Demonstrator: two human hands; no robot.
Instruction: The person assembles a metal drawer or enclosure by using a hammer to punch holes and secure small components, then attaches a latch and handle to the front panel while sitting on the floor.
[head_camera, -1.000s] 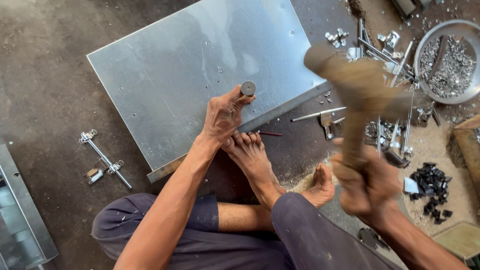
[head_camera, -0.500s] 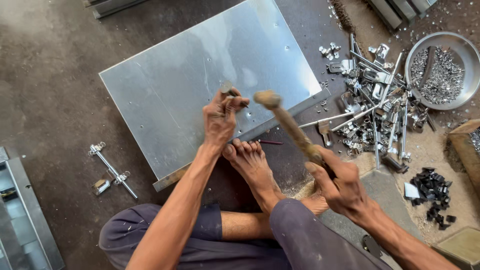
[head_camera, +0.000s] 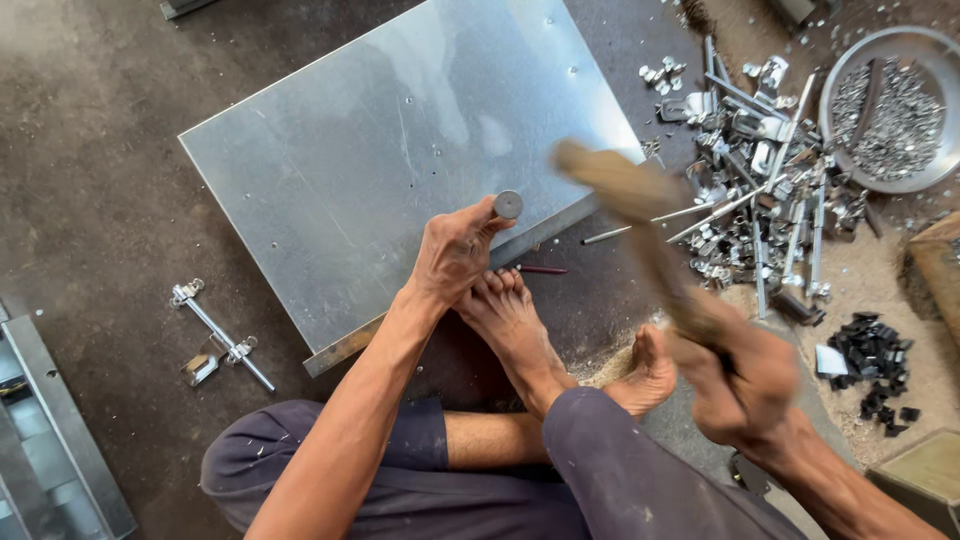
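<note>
on dark concrete floor (head_camera: 90, 180) lay a stiff, sharp-edged metal sheet (head_camera: 380, 170), at whose near edge the left hand (head_camera: 455, 255) pinched a round-headed punch (head_camera: 508, 205), while the right hand (head_camera: 740, 375) fist-gripped a blurred wooden-handled hammer (head_camera: 640, 220) raised beside it.

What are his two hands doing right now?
Left hand: closed, holding a round-headed metal punch on the metal sheet.
Right hand: closed around a wooden mallet.
</note>
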